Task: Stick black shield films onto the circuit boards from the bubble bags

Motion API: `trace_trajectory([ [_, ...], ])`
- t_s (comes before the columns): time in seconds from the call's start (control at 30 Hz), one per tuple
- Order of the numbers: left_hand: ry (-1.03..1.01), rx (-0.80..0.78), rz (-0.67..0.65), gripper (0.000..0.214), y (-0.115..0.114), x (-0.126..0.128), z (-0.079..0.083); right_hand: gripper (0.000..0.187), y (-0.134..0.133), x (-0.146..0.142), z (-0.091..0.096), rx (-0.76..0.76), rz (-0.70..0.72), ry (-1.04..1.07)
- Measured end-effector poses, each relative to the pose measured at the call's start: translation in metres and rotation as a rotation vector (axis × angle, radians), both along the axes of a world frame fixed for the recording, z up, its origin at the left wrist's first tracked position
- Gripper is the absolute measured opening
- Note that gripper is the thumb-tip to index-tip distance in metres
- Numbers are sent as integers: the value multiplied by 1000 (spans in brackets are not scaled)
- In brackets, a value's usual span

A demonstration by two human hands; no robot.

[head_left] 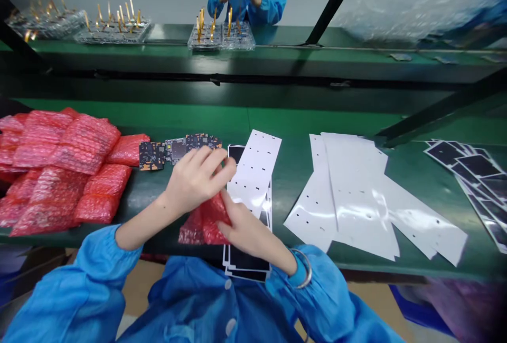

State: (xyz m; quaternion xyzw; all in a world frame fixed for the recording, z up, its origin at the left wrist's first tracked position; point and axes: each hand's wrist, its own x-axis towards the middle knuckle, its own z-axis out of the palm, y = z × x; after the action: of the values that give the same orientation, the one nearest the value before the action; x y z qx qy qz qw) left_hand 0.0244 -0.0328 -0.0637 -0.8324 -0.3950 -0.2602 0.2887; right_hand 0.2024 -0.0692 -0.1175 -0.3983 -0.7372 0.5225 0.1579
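- Crinkly red bubble pouch (208, 224) sits bunched up bottom center, right hand (249, 232) with fingers (225, 211) pinching it
- Left hand (196, 182) curled just above it, can't tell if it's gripping
- Puffy pile of red pouches (59, 166) at left
- Flat dark circuit boards (174, 150) just beside that pile
- Glossy white perforated sheets (352, 195) right of center

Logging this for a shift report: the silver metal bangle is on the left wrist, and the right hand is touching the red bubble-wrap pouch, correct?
No: the silver metal bangle sits on the right wrist, not the left, as the head view shows. The right hand does touch the red bubble-wrap pouch.
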Motion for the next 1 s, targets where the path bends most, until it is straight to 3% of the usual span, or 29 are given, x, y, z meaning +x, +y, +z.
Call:
trace_trajectory([
  [0.07, -190, -238, 100, 24, 12, -5, 6, 80, -2, 4, 3, 4, -5, 43],
  [0.13, -574, -525, 186, 25, 19, -13, 5, 71, -3, 9, 5, -3, -137, 189],
  [0.2, -938, -747, 202, 22, 16, -16, -4, 59, -1, 13, 6, -27, -288, 349],
  [0.3, -1183, -951, 156, 15, -6, -13, -25, 53, 4, 17, 2, -99, -401, 484],
  [0.37, -1265, -1014, 139, 19, -22, -9, -37, 57, 6, 16, -2, -140, -426, 518],
  [0.5, -1420, -1110, 110, 50, -40, -6, -47, 61, 7, 7, -10, -195, -414, 545],
  [0.67, -1502, -996, 195, 45, -36, -16, -49, 81, 4, -8, -18, -423, -274, 590],
  [0.8, -1387, -803, 315, 43, -24, -44, -22, 101, 2, -3, -26, -557, -185, 424],
  [0.9, -1174, -706, 393, 44, -13, -72, 16, 100, 0, 7, -29, -500, -231, 303],
  [1.0, -1053, -633, 500, 37, -5, -94, 59, 96, -2, 12, -31, -459, -232, 309],
])
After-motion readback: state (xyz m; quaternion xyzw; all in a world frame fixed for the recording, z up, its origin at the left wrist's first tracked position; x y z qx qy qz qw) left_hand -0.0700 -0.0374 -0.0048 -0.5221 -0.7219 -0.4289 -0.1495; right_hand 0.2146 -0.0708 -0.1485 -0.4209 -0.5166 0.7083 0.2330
